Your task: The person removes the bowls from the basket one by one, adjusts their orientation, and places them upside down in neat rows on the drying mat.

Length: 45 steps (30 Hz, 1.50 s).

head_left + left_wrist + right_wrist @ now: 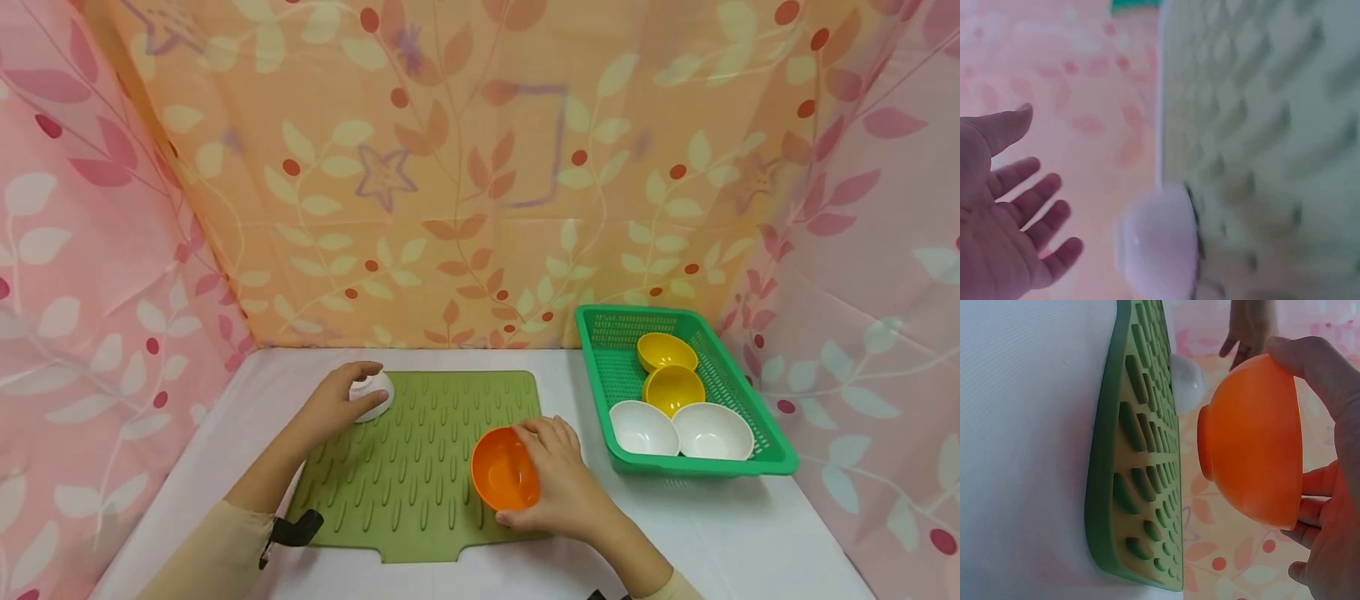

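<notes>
Above green mat (420, 454), orange bowl (497, 477), mouth upward

The orange bowl (491, 477) looks like smooth, glossy plastic, its inside catching soft highlights. The upturned white bowl (1163, 244) is smooth too, with a faint shine. Under it, the olive-green mat (420, 547) looks rubbery and matt, its surface bumpy with raised ridges. The green basket (712, 467) seems moulded plastic, with perforated walls; the yellow bowls (677, 390) inside gleam. The white tablecloth (1022, 456) looks like matt, finely woven fabric. Around us hang printed cloth drapes (457, 208), thin and lightly creased.
</notes>
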Each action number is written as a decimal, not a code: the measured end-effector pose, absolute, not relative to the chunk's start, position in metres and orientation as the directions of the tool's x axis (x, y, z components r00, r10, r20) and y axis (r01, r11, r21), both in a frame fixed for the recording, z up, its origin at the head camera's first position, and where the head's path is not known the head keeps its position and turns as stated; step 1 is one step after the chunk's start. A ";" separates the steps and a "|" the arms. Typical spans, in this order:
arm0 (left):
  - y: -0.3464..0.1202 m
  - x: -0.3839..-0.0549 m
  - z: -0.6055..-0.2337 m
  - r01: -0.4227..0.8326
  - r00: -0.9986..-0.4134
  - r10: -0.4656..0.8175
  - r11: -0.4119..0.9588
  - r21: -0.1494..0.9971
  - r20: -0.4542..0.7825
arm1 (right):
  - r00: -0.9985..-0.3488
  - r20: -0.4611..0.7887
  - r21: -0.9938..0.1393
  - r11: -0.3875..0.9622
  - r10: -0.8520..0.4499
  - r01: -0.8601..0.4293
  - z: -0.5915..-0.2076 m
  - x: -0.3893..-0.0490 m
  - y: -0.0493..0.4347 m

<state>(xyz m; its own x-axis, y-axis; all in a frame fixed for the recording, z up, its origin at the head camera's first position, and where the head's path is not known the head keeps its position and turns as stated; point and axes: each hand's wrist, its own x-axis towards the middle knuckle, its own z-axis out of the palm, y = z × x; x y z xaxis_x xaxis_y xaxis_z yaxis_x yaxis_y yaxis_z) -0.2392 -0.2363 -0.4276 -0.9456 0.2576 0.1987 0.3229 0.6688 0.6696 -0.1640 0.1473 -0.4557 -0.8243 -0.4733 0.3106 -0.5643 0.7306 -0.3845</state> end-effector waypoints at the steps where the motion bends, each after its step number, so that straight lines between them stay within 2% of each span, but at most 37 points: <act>1: -0.230 -0.232 -0.424 0.320 -0.946 0.265 0.654 0.685 0.189 | -0.825 0.310 -0.381 0.733 -0.472 -0.563 -0.456 -0.164 0.147; 4: -0.210 -0.211 -0.417 0.307 -0.946 0.281 0.607 0.733 0.164 | -0.827 0.309 -0.373 0.740 -0.469 -0.559 -0.457 -0.165 0.147; 9: -0.179 -0.182 -0.419 0.212 -0.960 0.271 0.555 0.804 0.066 | -0.816 0.337 -0.360 0.736 -0.470 -0.573 -0.455 -0.166 0.147; 16: -0.149 -0.161 -0.431 0.105 -0.956 0.291 0.484 0.869 -0.047 | -0.792 0.377 -0.351 0.718 -0.480 -0.602 -0.452 -0.166 0.148; 26: -0.137 -0.152 -0.439 0.090 -0.921 0.382 0.392 0.916 -0.072 | -0.790 0.377 -0.343 0.720 -0.483 -0.604 -0.455 -0.163 0.146; 38: -0.134 -0.144 -0.448 0.033 -0.880 0.459 0.314 0.949 -0.121 | -0.693 0.477 -0.281 0.654 -0.540 -0.703 -0.461 -0.156 0.143; 45: -0.132 -0.151 -0.449 0.040 -0.863 0.492 0.290 0.956 -0.113 | -0.671 0.525 -0.269 0.645 -0.524 -0.715 -0.453 -0.161 0.141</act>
<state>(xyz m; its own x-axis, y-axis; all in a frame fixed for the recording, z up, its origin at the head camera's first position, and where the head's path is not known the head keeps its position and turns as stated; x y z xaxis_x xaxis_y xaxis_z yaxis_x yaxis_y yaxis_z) -0.1510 -0.1316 -0.4488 -0.8632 0.4920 -0.1129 0.0401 0.2898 0.9562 -0.1608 0.1410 -0.4527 -0.6708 -0.5241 0.5247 -0.7148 0.6453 -0.2694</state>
